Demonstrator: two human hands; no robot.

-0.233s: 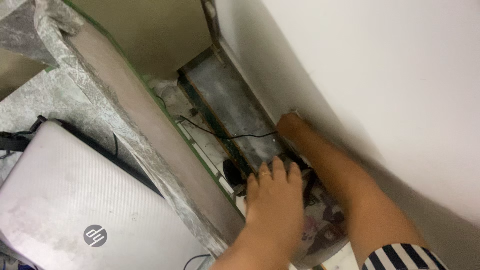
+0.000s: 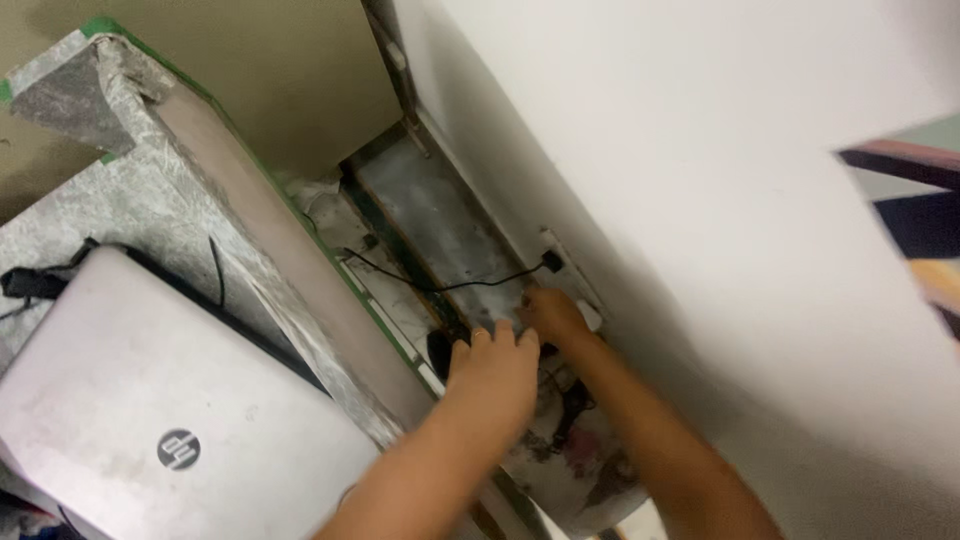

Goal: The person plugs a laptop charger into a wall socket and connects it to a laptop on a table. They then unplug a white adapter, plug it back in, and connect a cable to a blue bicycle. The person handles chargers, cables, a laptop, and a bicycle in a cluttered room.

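Both my hands reach down into the narrow gap between a worn table and a white wall (image 2: 700,150). My left hand (image 2: 490,375) lies palm down, fingers together, over a dark bundle of cables on the floor. Just beyond it, my right hand (image 2: 552,315) is curled close to the wall, below a small black plug (image 2: 551,261) set in a white wall socket (image 2: 575,285). A thin black cable (image 2: 440,286) runs from the plug across the grey floor strip. What either hand grips is hidden.
A closed silver laptop (image 2: 150,390) lies on the table at left, with black leads beside it. The table's brown edge (image 2: 290,270) with green tape runs diagonally. A dusty grey floor panel (image 2: 430,210) fills the gap. A patterned object (image 2: 580,460) lies under my forearms.
My right hand has drawn back from the wall socket toward my left hand, uncovering the black plug. The view has shifted up and to the right.
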